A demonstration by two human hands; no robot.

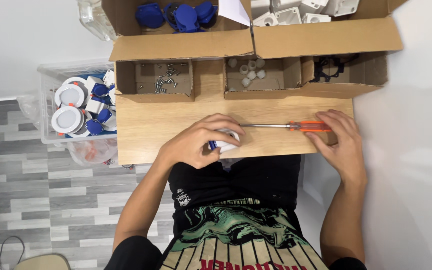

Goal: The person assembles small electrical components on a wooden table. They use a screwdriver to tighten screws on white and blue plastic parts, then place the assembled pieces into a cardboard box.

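Note:
On the wooden board (pixel 151 125) my left hand (pixel 198 142) is closed around a small white and blue plastic part (pixel 226 140), holding it down near the front edge. A screwdriver with an orange handle (pixel 308 126) lies level along the board, its metal shaft pointing left and its tip meeting the part. My right hand (pixel 341 142) has its fingers on the orange handle at the board's right end.
Small cardboard boxes line the board's far side: one with loose screws (pixel 163 77), one with white caps (pixel 248 70), one with black parts (pixel 333 67). Larger boxes behind hold blue parts (pixel 181 15) and white housings (pixel 301 10). A clear bin (pixel 46 75) at left holds round white fittings.

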